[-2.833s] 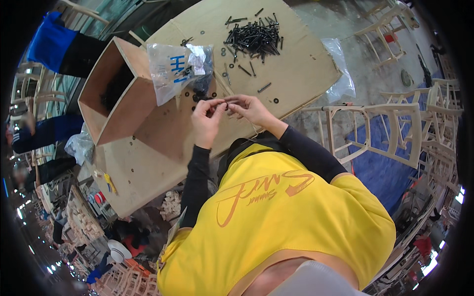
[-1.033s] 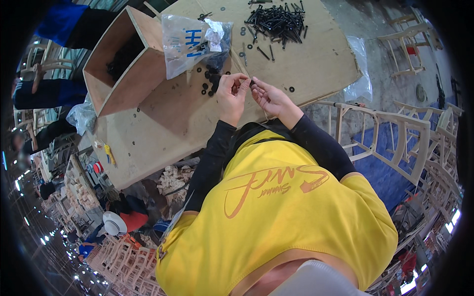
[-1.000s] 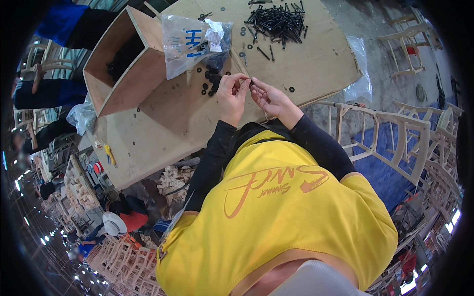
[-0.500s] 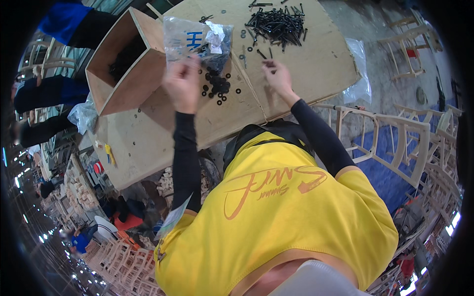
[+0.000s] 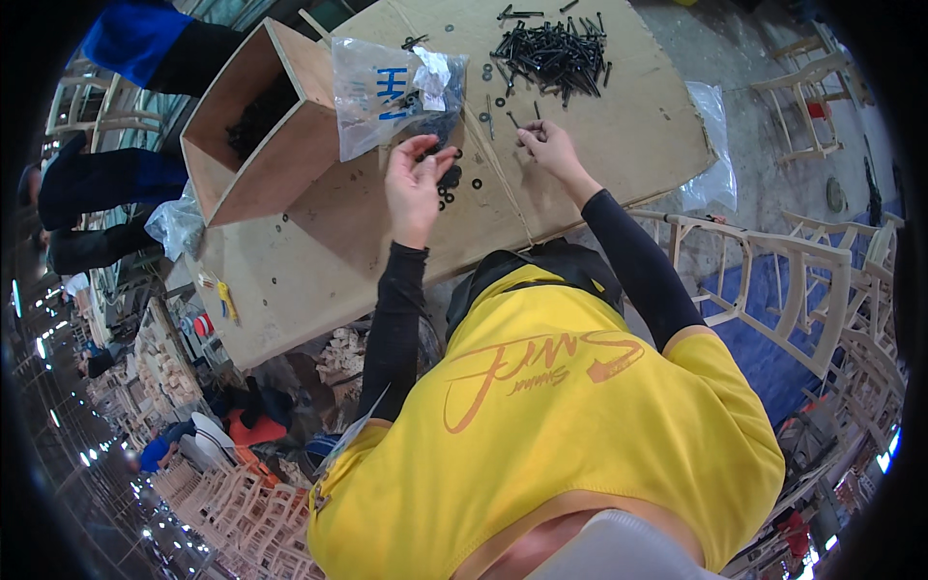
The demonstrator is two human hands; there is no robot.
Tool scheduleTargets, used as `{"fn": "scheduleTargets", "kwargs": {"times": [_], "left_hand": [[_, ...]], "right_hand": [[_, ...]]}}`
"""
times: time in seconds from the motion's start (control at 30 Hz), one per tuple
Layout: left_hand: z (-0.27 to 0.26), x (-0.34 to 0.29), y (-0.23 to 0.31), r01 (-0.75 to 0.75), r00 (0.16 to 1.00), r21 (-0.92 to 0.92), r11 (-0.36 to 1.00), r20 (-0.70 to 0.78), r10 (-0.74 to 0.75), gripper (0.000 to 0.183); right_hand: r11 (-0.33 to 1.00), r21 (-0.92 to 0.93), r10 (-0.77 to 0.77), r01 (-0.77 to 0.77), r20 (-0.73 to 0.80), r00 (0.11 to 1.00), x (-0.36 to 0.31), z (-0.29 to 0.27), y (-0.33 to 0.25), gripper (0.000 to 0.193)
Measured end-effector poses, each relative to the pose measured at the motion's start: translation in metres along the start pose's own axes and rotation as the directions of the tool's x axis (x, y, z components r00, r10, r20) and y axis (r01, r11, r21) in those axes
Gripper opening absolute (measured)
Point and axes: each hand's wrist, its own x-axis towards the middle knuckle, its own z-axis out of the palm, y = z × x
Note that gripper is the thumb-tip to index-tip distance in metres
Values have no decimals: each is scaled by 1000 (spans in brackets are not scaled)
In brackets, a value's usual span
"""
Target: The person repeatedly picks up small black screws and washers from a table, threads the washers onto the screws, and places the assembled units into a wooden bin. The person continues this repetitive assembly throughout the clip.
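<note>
My left hand (image 5: 414, 188) hovers over a small pile of black washers (image 5: 450, 176), partly hiding it. Its fingers are apart and nothing shows between them. To its right, my right hand (image 5: 549, 150) pinches the near end of a black bolt (image 5: 513, 120). Another bolt (image 5: 537, 110) lies just beyond its fingers. A large heap of black bolts (image 5: 551, 53) sits at the far side of the table. A clear plastic bag (image 5: 372, 106) with dark contents lies beyond my left hand, next to the washers.
An open plywood box (image 5: 280, 159) with dark pieces inside stands at the left of the cardboard-covered table (image 5: 319, 271). Yellow-handled tool (image 5: 227, 302) lies near the left edge. Wooden chair frames (image 5: 764, 256) stand to the right. A person in dark clothing (image 5: 116, 203) is at the far left.
My left hand has moved right and nearer, from the plastic bag to above the washers, its fingers spreading. My right hand has closed on a bolt. The view has shifted slightly.
</note>
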Motion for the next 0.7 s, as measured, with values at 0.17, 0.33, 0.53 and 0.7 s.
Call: {"fn": "scheduleTargets", "kwargs": {"times": [0.17, 0.33, 0.53, 0.7], "left_hand": [[27, -15, -10, 116, 985, 144, 983, 113, -133, 21], [44, -25, -20, -244, 959, 477, 844, 250, 136, 13], [45, -26, -27, -375, 927, 574, 728, 239, 290, 9], [44, -28, -15, -328, 935, 608, 723, 97, 342, 8]], "right_hand": [[547, 660, 170, -515, 515, 840, -37, 3, -20, 45], [491, 684, 131, -539, 554, 822, -69, 7, -39, 45], [402, 705, 192, -585, 559, 806, -82, 10, -39, 38], [432, 679, 247, -594, 544, 802, -87, 15, -43, 31]]}}
